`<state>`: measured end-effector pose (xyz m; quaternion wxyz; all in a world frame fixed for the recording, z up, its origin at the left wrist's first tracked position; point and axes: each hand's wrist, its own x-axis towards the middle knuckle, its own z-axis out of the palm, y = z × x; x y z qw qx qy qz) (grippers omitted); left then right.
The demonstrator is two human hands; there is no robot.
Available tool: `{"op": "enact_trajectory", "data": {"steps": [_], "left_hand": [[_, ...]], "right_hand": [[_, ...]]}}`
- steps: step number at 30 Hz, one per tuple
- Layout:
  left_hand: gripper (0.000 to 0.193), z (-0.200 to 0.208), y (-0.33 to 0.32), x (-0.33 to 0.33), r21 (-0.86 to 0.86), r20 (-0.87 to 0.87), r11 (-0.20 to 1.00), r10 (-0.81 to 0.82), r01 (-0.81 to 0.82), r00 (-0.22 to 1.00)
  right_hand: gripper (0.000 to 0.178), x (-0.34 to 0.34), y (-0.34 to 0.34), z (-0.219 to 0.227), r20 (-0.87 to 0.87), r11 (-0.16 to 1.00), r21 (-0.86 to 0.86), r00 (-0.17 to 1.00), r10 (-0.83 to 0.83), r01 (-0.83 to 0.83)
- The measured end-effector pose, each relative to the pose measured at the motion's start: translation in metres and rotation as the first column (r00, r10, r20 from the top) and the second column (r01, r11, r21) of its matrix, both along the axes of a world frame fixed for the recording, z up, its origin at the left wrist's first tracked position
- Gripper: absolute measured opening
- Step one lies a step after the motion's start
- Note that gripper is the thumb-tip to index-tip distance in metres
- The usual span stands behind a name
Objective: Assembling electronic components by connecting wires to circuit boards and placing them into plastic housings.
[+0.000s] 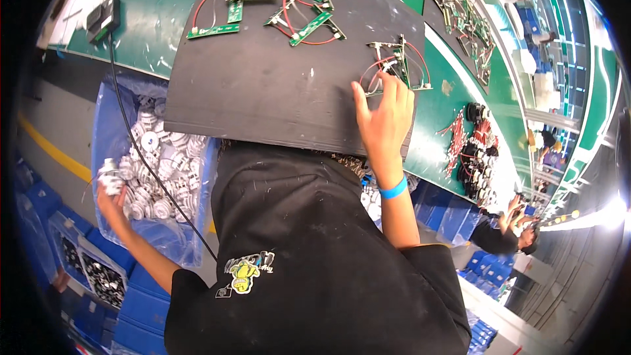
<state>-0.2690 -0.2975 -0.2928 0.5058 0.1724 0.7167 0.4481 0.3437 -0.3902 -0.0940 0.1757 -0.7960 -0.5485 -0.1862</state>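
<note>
Right hand (383,115) fingers spread on a wired circuit board (394,66) — light, fragile, best lifted by its edges; left hand (113,192) is clamped on a white plastic part (109,176) — light, rigid.

Yellow patch (243,275) on black shirt (315,256)

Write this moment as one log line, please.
left hand: holds white part beside blue bin | right hand: on wired circuit board | surface: black board
</note>
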Motion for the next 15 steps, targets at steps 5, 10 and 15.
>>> {"op": "enact_trajectory", "data": {"steps": [5,10,15], "left_hand": [[0.060,0.154,0.014,0.110,0.711,0.452,0.703,-0.474,0.015,0.755],[0.093,0.215,0.012,0.325,0.652,0.042,0.400,-0.868,0.645,0.495],[0.082,0.200,0.001,0.458,0.455,-0.420,0.215,-0.804,0.864,0.421]], "right_hand": [[0.045,0.021,0.015,-0.002,-0.248,0.965,-0.069,0.932,-0.263,0.254],[0.043,0.030,0.010,0.010,-0.491,0.949,-0.103,0.815,-0.309,0.297],[0.025,0.031,0.008,0.002,-0.371,0.932,-0.203,0.858,-0.357,0.300]]}}
